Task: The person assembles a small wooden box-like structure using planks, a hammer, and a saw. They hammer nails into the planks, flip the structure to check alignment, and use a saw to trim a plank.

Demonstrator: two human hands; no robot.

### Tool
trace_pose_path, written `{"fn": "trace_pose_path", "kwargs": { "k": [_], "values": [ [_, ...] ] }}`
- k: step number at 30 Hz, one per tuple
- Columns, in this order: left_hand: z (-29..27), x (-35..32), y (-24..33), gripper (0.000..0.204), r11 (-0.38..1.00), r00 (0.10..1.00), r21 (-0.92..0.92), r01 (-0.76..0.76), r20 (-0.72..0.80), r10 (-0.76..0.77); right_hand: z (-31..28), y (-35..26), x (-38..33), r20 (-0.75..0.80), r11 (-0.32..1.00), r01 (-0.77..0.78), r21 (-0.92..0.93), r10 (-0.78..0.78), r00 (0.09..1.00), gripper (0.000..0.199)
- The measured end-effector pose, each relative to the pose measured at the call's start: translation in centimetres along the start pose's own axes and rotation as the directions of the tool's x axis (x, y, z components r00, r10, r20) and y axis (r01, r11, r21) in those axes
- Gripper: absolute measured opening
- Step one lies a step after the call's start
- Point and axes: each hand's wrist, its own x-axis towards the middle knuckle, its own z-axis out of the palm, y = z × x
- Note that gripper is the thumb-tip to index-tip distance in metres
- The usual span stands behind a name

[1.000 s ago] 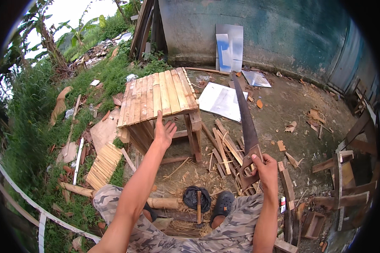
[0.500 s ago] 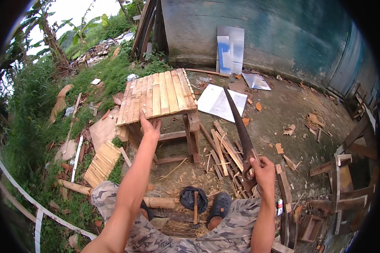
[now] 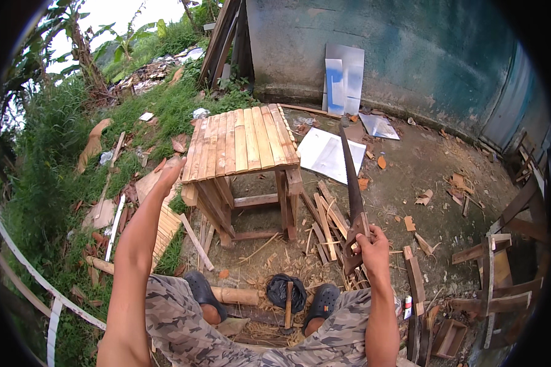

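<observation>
A small wooden stool or table (image 3: pixel 245 139), its top made of split bamboo slats on a timber frame, stands in front of me. My left hand (image 3: pixel 172 174) is beside the top's left edge, fingers stretched out, holding nothing; whether it touches the edge I cannot tell. In my right hand (image 3: pixel 373 246) is a handsaw (image 3: pixel 352 174), gripped by its worn wooden handle. The toothed blade points up and away, to the right of the stool. On the ground between my feet, a hammer (image 3: pixel 288 304) leans over a black plastic bag (image 3: pixel 277 290).
Wood offcuts (image 3: pixel 329 221) lie right of the stool, and a bamboo pole (image 3: pixel 236 296) lies near my feet. A bamboo slat panel (image 3: pixel 166 227) rests at left. White boards (image 3: pixel 332 154) lie before the blue-green wall (image 3: pixel 422 49). Timber frames (image 3: pixel 490 275) stand at right.
My left hand has left the front edge of the stool's top and moved left, beside its side edge. The saw stays in my right hand. The whole view has shifted slightly.
</observation>
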Motion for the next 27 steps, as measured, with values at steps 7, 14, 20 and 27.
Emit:
{"fn": "trace_pose_path", "kwargs": {
  "k": [7,14,20,27],
  "values": [
    [1.1,4.4,-1.5,0.092,0.937,0.908,-0.346,0.044,0.405,0.106,1.4,-0.1,1.4,-0.005,0.999,0.020,-0.032,-0.020,1.000,0.033],
    [2.2,6.9,-0.9,0.057,0.858,0.923,-0.495,0.134,0.378,0.074,2.3,-0.5,1.6,-0.025,0.999,-0.022,-0.031,0.021,0.999,0.031],
    [3.2,8.2,1.0,0.063,0.948,0.995,-0.306,-0.086,0.023,0.098,4.2,-0.9,2.5,-0.051,0.998,-0.020,-0.053,0.018,0.999,0.032],
    [2.7,8.2,1.9,0.073,0.963,0.971,0.263,-0.055,-0.210,0.113,5.8,-1.0,3.7,-0.007,0.994,0.021,-0.105,-0.021,1.000,0.039]
  ]
}}
